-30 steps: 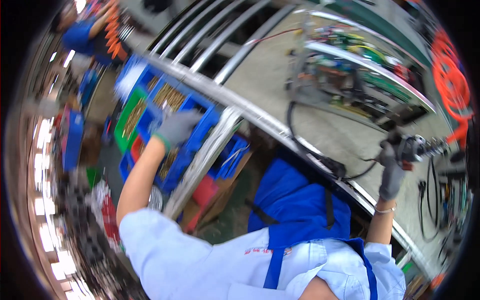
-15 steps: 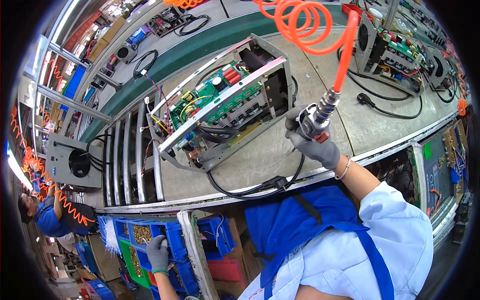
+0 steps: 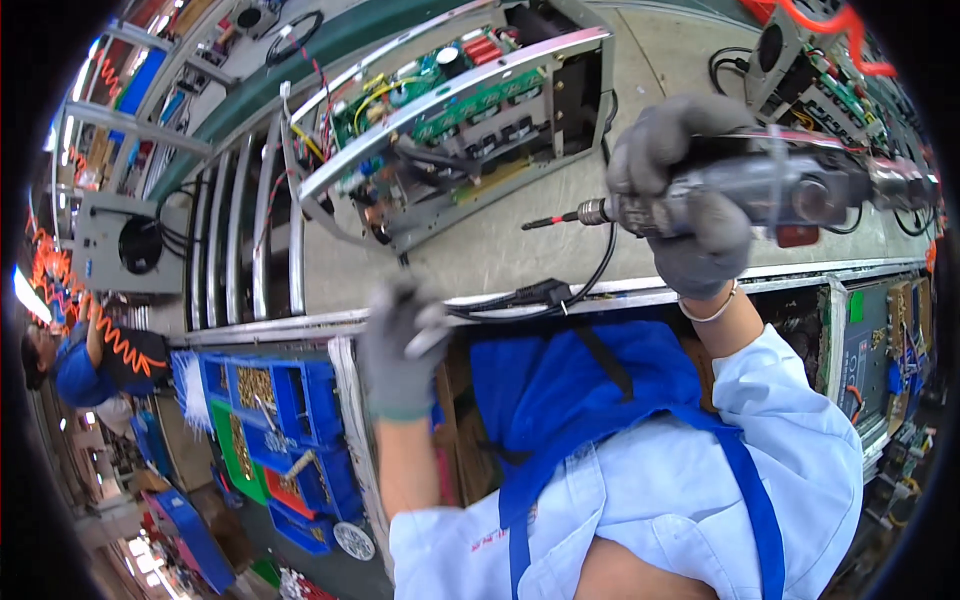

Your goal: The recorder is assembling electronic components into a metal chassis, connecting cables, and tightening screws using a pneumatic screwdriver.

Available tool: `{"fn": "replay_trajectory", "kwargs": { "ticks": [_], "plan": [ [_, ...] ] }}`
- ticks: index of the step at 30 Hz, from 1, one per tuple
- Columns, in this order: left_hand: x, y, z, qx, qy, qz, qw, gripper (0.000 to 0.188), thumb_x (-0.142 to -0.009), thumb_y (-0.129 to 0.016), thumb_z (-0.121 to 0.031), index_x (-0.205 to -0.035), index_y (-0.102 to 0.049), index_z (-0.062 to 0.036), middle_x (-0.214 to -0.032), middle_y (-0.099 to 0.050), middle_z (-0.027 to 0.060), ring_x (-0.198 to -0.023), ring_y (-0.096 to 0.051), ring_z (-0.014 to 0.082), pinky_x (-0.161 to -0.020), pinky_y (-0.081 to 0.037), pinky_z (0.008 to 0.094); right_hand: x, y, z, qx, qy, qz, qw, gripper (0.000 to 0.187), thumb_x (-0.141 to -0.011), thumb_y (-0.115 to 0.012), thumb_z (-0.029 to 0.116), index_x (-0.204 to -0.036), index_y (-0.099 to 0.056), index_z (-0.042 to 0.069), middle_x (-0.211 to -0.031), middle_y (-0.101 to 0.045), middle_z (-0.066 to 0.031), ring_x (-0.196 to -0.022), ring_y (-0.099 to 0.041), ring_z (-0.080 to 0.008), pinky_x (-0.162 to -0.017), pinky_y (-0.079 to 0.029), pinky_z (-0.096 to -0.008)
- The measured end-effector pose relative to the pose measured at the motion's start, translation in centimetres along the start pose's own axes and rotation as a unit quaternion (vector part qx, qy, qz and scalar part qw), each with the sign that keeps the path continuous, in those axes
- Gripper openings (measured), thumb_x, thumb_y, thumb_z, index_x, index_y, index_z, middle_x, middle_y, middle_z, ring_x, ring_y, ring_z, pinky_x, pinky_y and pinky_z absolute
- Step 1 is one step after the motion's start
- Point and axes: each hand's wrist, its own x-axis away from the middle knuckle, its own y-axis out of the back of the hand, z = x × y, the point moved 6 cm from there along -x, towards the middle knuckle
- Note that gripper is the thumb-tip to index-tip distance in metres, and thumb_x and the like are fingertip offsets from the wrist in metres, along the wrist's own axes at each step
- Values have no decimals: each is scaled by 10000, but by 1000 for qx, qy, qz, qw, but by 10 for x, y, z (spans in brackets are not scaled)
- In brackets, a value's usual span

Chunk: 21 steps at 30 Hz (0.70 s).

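My right hand (image 3: 660, 160), in a grey glove, is wrapped round an air screwdriver (image 3: 780, 192) held level above the bench, with its red-and-dark bit (image 3: 550, 221) pointing left. The bit is in front of an open metal chassis (image 3: 578, 100), which carries a green circuit board (image 3: 425, 95) with wires and red parts. Over the bench's front edge is my left hand (image 3: 398, 350), gloved and smeared by motion. Its fingers look drawn together; anything between them is too blurred to make out. A black power cord with a plug (image 3: 545, 293) lies by the bench edge.
Blue bins (image 3: 310, 395) of small brass-coloured screws stand at lower left, beside a green bin (image 3: 243, 440). Metal rollers (image 3: 235, 235) run left of the chassis. Another opened unit (image 3: 825, 110) sits at far right, under an orange air hose (image 3: 850, 35). A person (image 3: 85, 360) works at far left.
My left hand has come up from the screw bins to the bench edge. My right hand has raised the screwdriver and turned it from upright to level. The view has shifted.
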Motion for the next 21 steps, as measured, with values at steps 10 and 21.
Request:
{"fn": "replay_trajectory", "kwargs": {
  "ticks": [10, 21],
  "plan": [
    [-63, -42, 83, 101, 117, 97, 983, 207, -933, -573, -156, -1088, -552, -20, -931, -572, 74, -713, -520, 103, -458, -399, 149, -3, 3, 32, -67, 24, 108, 992, 476, -797, -695, 293, -1169, -493, 77, -892, -510, -70, -788, -535, -178, -732, -508, -344],
    [-73, -67, 82, 25, 115, 129, 985, 243, -936, -578, -264, -985, -569, -25, -845, -558, 62, -581, -457, 64, -425, -367, 152, -14, 10, 36, -71, 56, 101, 991, 474, -813, -664, 265, -1205, -462, 91, -952, -516, -82, -814, -550, -199, -743, -510, -376]
  ]
}}
